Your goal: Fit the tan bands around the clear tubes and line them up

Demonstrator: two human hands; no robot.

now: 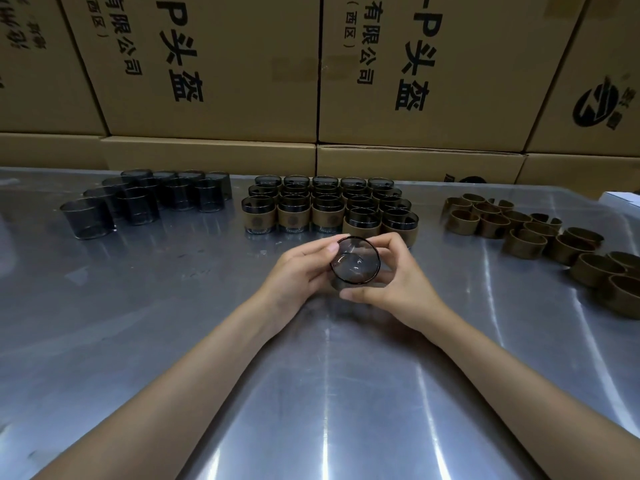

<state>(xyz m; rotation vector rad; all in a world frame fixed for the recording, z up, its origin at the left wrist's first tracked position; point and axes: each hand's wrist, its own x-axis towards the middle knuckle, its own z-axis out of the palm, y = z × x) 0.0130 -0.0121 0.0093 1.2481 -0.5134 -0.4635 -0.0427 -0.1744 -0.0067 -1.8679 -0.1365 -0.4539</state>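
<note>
Both hands hold one clear tube [354,261] above the middle of the metal table, its open end turned toward me. My left hand [301,271] grips its left side and my right hand [391,271] grips its right side, thumb under the rim. A tan band on it shows only as a dark edge [337,284] below the rim. Behind the hands stand rows of banded tubes [329,206]. Bare clear tubes [145,199] are grouped at the back left. Loose tan bands [526,233] lie at the right.
The steel table [311,375] is shiny and reflective. Stacked cardboard boxes [311,81] with printed characters form a wall right behind the table. A white object [621,199] shows at the far right edge.
</note>
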